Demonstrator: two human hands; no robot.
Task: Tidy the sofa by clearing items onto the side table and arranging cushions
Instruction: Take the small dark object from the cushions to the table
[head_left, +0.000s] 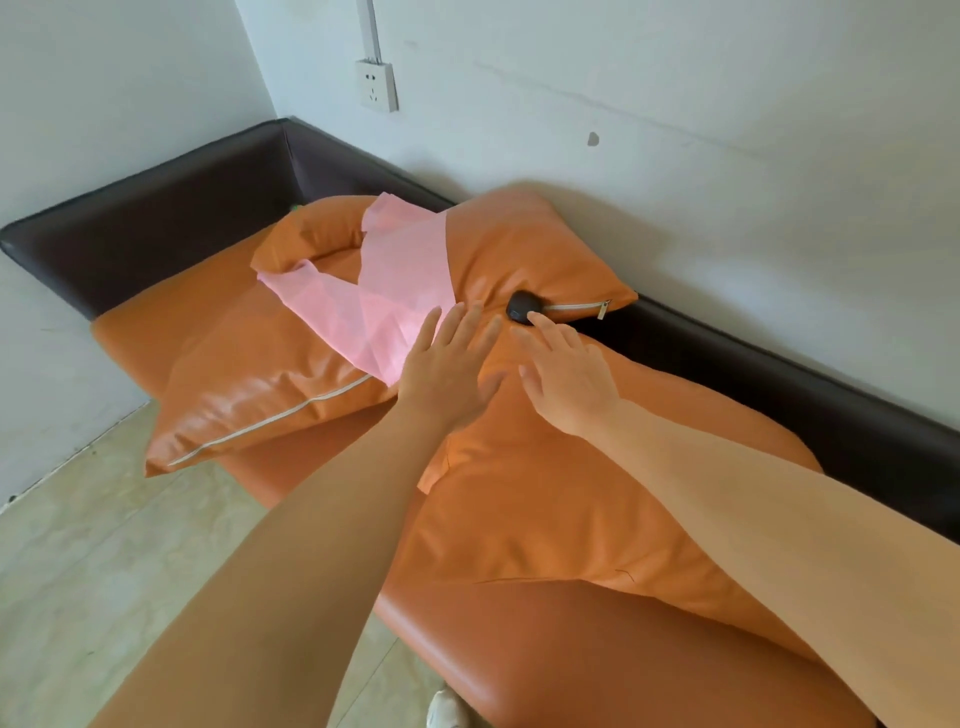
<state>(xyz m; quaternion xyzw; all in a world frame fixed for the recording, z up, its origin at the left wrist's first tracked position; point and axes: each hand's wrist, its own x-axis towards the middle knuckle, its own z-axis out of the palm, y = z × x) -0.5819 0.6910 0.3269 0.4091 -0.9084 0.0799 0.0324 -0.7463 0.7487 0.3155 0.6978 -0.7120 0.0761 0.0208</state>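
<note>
Head view: both hands are flat-fingered and holding nothing, the right hand (563, 371) with a fingertip at the small black object (521, 307) mid-frame, the left hand (451, 364) at the edge of the pink cloth (374, 291). That black thing sits in the dip between the orange cushions (519, 249), right by the gap at the sofa's dark back (727, 358). A clumsy poke could probably roll it down there, and tugging the cloth might shift the cushions too.

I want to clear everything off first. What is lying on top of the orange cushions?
A pink cloth lies across two orange cushions, and a small black object sits by a zipper. Whatever the cloth covers cannot be seen.
</note>
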